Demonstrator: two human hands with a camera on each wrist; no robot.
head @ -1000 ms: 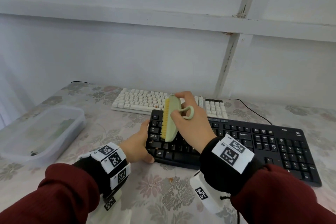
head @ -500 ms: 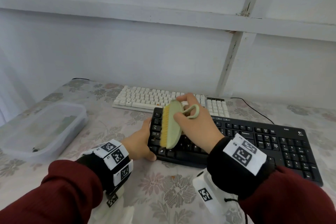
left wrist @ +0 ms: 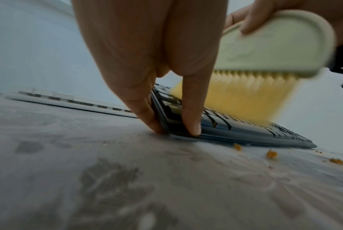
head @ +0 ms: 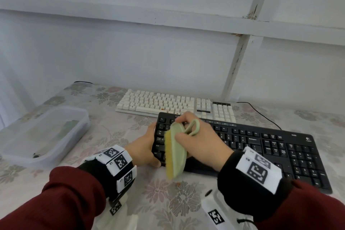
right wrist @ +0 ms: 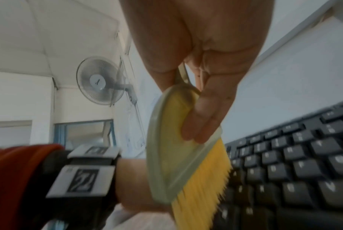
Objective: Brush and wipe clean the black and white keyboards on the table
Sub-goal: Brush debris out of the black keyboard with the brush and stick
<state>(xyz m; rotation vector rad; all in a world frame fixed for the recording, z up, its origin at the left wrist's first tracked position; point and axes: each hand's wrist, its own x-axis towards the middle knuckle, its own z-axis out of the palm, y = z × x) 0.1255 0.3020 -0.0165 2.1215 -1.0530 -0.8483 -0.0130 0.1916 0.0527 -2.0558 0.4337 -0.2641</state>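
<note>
- head view: the black keyboard [head: 248,147] lies across the centre and right of the frame, the white keyboard [head: 175,105] just behind it. the left hand [head: 143,147] clasps the black keyboard's left end. the right hand [head: 201,141] has its fingers curled round a pale green brush [head: 176,152], yellow bristles facing left over the leftmost keys. a clear plastic tub [head: 48,132] sits at mid left.
- left wrist view: thumb and fingers [left wrist: 190,112] pinch the keyboard's near corner against the table [left wrist: 87,179]; orange crumbs [left wrist: 272,154] lie at right, beside its front edge.
- right wrist view: fingers wrap the brush back at centre, bristles touching the keys. a wall fan [right wrist: 99,80] hangs at upper left.
- step in hand looks like brushing the black keyboard, early on; next calls for working the strokes rightward along the rows, the left hand steadying the board.
</note>
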